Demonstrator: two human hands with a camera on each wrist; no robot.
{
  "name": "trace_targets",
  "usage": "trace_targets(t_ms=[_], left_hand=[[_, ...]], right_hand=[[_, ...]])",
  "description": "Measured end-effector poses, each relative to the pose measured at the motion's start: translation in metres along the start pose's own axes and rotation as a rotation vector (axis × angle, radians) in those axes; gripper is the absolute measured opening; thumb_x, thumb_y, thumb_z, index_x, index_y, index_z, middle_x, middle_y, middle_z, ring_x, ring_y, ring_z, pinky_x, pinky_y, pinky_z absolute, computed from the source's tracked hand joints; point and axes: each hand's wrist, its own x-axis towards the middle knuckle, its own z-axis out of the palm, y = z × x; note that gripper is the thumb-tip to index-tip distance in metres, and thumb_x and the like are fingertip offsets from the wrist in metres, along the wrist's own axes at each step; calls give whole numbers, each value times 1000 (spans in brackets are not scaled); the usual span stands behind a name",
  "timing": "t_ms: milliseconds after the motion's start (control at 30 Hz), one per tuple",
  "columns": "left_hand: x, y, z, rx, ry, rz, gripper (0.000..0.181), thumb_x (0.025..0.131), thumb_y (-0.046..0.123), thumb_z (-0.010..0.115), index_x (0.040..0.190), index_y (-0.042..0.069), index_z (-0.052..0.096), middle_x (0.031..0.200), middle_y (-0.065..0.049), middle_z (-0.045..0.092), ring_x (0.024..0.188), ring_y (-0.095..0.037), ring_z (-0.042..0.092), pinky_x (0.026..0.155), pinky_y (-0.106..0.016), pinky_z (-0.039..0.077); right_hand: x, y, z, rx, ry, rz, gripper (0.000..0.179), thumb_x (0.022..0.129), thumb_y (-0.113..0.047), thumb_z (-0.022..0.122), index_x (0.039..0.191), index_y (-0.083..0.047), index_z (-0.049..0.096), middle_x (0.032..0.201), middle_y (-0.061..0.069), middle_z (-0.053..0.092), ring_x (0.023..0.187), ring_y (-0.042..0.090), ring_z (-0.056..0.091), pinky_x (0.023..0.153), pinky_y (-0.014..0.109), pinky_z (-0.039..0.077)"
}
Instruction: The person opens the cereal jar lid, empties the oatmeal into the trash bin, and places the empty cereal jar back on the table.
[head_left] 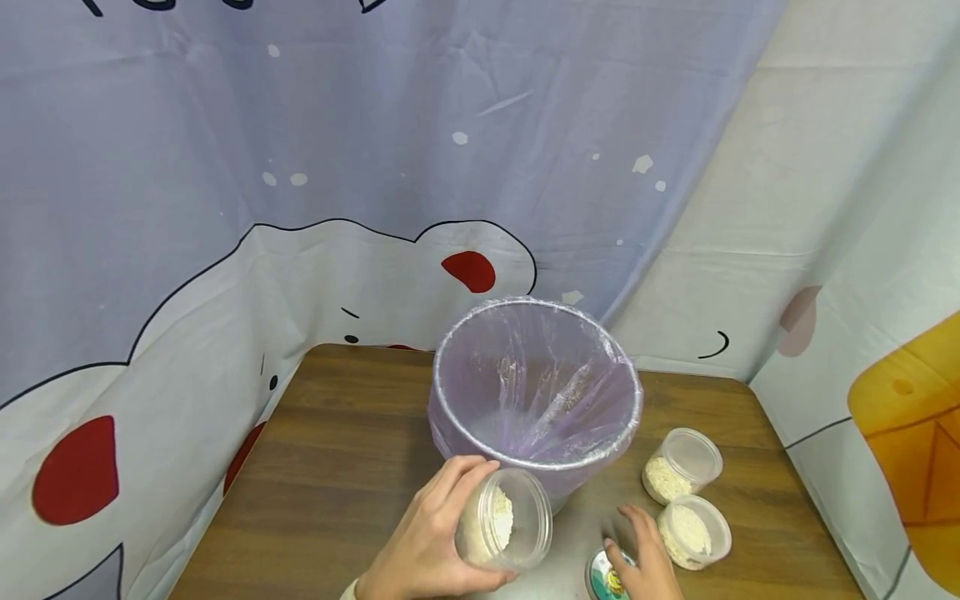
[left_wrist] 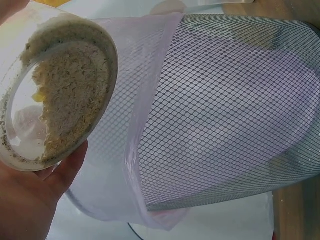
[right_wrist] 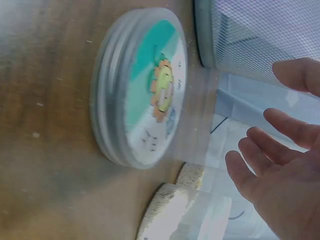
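Observation:
My left hand (head_left: 433, 533) grips a clear plastic jar (head_left: 531, 533) partly filled with pale, oat-like flakes. The jar is tilted, its mouth toward the camera, just in front of the lined wastebasket. In the left wrist view the jar's base (left_wrist: 75, 90) shows the flakes heaped to one side. Over a small stack of round lids (head_left: 602, 575) is my right hand (head_left: 643, 554). The right wrist view shows its fingers (right_wrist: 272, 150) spread and holding nothing, apart from the lids (right_wrist: 150, 90). The top lid has a green and white label with a flower.
A mesh wastebasket (left_wrist: 225, 110) with a purple plastic liner (head_left: 450, 417) stands on the wooden table (head_left: 330, 467). To its right, two uncapped jars (head_left: 693, 454) (head_left: 712, 525) hold pale flakes. Printed cloth (head_left: 360, 150) hangs behind the table and along its sides. Crumbs dot the tabletop.

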Motion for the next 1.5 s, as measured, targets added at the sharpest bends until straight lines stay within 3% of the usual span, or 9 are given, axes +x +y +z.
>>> trace_targets(t_ms=[200,567,767,1067,1233,1500], left_hand=[[2,1,-3,-1,1,1,99,42,44,85,123,-1,50,115,-7,51,102,-18,51,90,-24,43],[3,1,-7,2,2,-5,99,43,45,85,123,0,50,115,-7,51,102,-17,51,89,-24,44],[8,2,-8,33,25,6,99,41,46,85,122,0,52,113,-7,52,100,-17,53,87,-27,46],[11,4,-12,52,48,-7,99,40,47,85,121,2,53,112,-6,53,98,-16,54,84,-28,49],[14,4,-13,41,53,6,97,40,47,84,120,1,54,112,-6,53,97,-16,54,83,-27,49],[18,4,-16,39,54,10,96,41,48,84,119,2,54,111,-5,53,96,-16,54,83,-27,49]], right_hand=[[9,-5,-14,11,14,22,50,81,-10,66,125,-1,44,131,22,41,118,43,40,90,61,35],[18,-7,-23,5,88,-55,50,80,-9,66,125,-3,46,128,20,45,116,40,44,89,57,38],[22,-11,-26,-24,139,-100,50,78,-6,67,124,-1,48,124,19,50,111,35,50,83,51,46],[27,-16,-32,6,101,-56,48,83,-11,64,127,-6,45,127,15,48,115,33,48,87,50,44],[31,-22,-37,-10,122,-75,46,82,-9,65,125,-5,48,126,14,49,112,32,50,90,38,42],[38,-26,-45,0,119,-96,45,84,-9,63,125,-3,48,126,17,48,111,36,51,80,51,48]])
